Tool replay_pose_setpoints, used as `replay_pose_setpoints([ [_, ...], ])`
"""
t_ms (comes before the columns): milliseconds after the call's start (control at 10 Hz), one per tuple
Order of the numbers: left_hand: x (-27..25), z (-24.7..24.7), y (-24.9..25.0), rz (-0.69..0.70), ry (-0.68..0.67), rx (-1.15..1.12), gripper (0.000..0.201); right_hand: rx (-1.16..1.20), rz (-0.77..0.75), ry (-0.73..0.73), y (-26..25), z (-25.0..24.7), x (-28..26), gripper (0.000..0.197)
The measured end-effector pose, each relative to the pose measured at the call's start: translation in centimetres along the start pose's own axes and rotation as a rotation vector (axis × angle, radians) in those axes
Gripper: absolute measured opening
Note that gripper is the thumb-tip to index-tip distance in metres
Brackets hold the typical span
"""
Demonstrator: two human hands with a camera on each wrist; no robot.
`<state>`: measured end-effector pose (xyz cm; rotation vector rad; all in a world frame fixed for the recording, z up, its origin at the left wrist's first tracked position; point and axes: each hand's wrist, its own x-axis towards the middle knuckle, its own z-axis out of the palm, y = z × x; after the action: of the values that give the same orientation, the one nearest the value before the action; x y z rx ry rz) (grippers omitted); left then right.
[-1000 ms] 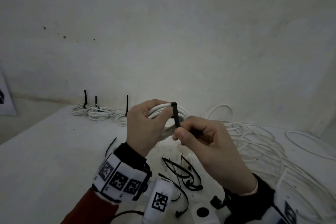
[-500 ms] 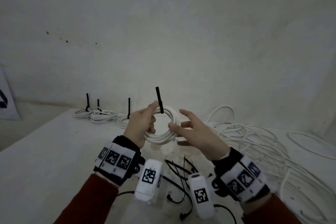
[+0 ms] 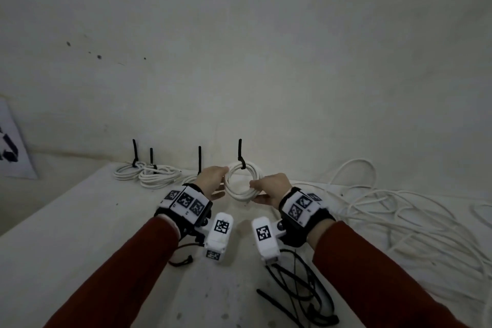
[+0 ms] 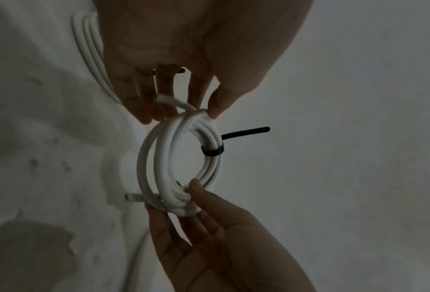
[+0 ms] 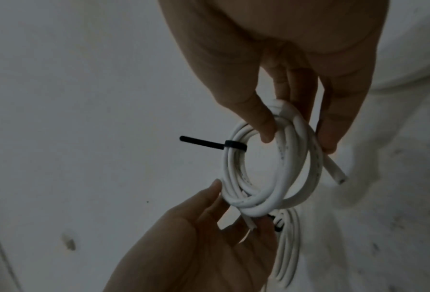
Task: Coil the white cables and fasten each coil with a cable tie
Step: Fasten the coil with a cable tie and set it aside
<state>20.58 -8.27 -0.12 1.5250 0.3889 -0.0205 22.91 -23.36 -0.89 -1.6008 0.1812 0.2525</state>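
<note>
Head: coil [image 3: 243, 181] held above table [image 3: 80, 221] between left hand [image 3: 211, 177] and right hand [image 3: 270, 186], tie [image 3: 240, 153] sticking up; tied coils [image 3: 149, 174] behind, loose cable [image 3: 386, 208] right, spare ties [image 3: 300, 298] near.
Left wrist: left fingers [image 4: 216, 104] pinching coil rim, cut end [image 4: 133, 197] poking out.
Right wrist: right thumb [image 5: 256, 116] inside the ring, fingers outside, gripping; another coil [image 5: 287, 247] under.

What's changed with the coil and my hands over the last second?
The right hand let go of the cable tie tail it was pulling and took a grip on the near right side of the white coil. Both arms stretched forward, carrying the coil toward the tied coils by the wall; the tail now stands upright. The left hand kept its grip on the coil; the loose cables stayed put.
</note>
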Motion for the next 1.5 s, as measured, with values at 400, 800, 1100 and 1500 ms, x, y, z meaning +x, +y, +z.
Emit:
replay_pose_setpoints([
  [400,5.9,0.0,-1.1,0.087,0.033,0.276,0.027,0.165,0.077,0.078,2.5,2.2,5.8,0.006],
  [800,4.7,1.0,-0.8,-0.029,0.003,0.017,0.027,0.346,0.070,-0.080,1.2,1.3,5.0,0.029],
  [1100,5.2,1.5,-1.6,0.029,0.041,0.194,0.019,-0.174,0.041,-0.035,0.7,1.0,5.3,0.022],
  [1500,9.6,-2.1,-2.5,-0.003,0.158,0.601,0.028,-0.453,0.036,-0.081,1.0,2.4,5.8,0.032],
])
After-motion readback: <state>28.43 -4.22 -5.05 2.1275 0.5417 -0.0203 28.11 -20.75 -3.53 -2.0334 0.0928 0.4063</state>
